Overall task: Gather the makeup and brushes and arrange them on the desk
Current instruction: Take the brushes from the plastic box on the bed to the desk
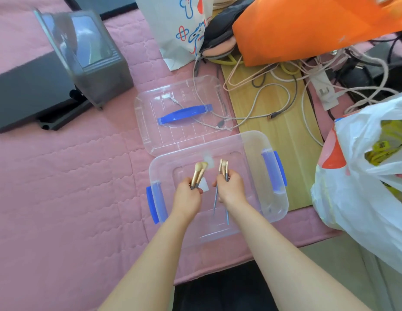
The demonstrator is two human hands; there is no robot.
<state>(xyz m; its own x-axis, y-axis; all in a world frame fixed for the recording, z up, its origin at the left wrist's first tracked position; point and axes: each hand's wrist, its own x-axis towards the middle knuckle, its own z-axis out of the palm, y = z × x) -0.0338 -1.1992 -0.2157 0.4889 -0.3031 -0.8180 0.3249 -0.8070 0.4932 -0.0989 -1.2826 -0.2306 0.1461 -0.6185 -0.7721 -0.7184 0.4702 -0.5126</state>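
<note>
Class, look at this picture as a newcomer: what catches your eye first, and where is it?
Two hands at centre, over a clear box: the left hand and right hand each grip makeup brushes. The box's lid lies just beyond, and an orange bag sits top right.

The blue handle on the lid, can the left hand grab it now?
Probably not yet: the path to the blue handle looks open, but the left hand is already shut around brushes.

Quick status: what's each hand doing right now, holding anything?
Left hand: closed on the fluffy brushes, over the clear plastic box.
Right hand: closed on the thin brushes, over the same box.
</note>
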